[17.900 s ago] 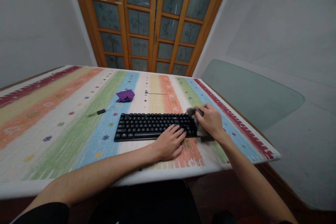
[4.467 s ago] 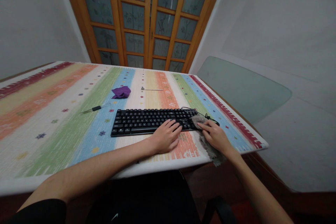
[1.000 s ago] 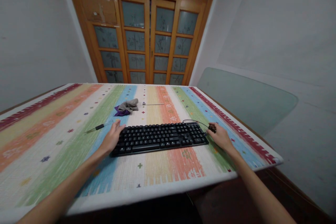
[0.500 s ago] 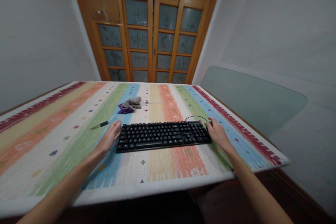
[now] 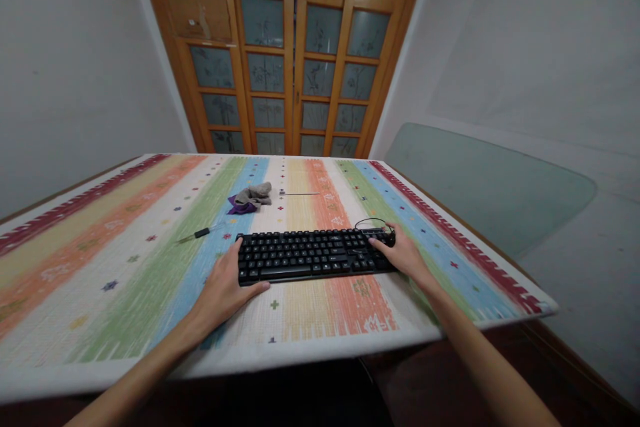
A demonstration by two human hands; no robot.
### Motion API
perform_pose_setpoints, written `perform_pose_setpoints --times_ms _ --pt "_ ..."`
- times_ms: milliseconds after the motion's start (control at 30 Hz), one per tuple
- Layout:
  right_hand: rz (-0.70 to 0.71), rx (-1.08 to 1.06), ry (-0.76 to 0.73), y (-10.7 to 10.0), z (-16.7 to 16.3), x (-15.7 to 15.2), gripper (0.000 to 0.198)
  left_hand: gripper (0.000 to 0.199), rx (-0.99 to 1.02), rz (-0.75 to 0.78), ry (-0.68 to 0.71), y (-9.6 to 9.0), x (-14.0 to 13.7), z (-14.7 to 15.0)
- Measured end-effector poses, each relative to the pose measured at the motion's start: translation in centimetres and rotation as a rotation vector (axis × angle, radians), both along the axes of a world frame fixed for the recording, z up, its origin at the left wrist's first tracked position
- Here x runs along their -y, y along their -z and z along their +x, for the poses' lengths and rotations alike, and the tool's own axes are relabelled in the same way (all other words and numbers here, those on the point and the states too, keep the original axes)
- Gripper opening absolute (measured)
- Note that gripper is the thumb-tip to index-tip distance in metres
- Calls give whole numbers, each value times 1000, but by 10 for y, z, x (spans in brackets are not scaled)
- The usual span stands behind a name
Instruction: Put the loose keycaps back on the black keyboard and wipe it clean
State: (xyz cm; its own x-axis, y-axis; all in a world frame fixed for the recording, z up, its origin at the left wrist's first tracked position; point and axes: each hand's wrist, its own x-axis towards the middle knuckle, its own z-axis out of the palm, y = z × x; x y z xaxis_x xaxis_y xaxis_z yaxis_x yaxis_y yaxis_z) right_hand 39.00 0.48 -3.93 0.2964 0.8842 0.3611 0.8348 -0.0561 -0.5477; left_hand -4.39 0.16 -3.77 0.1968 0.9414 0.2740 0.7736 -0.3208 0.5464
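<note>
A black keyboard [image 5: 310, 255] lies on the striped tablecloth in the head view, its long side facing me. My left hand [image 5: 227, 283] spans the keyboard's left end, fingers along the side and thumb stretched along the front edge. At the other end, my right hand [image 5: 400, 252] grips the right side; its thumb rests on top by the number keys, and the other fingers are partly hidden behind the edge. A thin black cable [image 5: 373, 220] loops up behind the keyboard's right part.
A grey and purple cloth [image 5: 253, 197] lies crumpled behind the keyboard. Near it is a thin metal rod [image 5: 300, 193]. A brush-like tool with a black middle [image 5: 202, 232] lies to the left. The tablecloth [image 5: 150, 293] reaches the table's front edge. Wooden doors [image 5: 295, 67] stand beyond.
My left hand has shifted its hold, with the thumb now along the front edge. My right thumb has moved onto the keyboard's top.
</note>
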Motion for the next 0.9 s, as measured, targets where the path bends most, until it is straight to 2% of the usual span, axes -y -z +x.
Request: perform_pose_setpoints --times_ms 67,167,367,467,667,800,900 --pt "-34 12 -12 -3 -4 4 83 105 -17 15 -10 0 -1 2" --pt "-59 17 -139 -4 -1 9 104 108 -39 33 -18 -3 -2 2" --pt "-66 75 -289 4 17 13 126 103 -44 72 -9 -11 -11 9" --pt "-65 94 -283 6 26 13 128 104 -50 80 8 -14 -22 18" --pt "-32 83 -249 1 49 19 119 106 -51 81 93 -24 -54 46" --pt "-42 74 -131 1 67 25 120 112 -46 108 172 -34 -87 71" --pt "-52 79 -29 5 80 30 120 113 -22 135 298 -41 -118 94"
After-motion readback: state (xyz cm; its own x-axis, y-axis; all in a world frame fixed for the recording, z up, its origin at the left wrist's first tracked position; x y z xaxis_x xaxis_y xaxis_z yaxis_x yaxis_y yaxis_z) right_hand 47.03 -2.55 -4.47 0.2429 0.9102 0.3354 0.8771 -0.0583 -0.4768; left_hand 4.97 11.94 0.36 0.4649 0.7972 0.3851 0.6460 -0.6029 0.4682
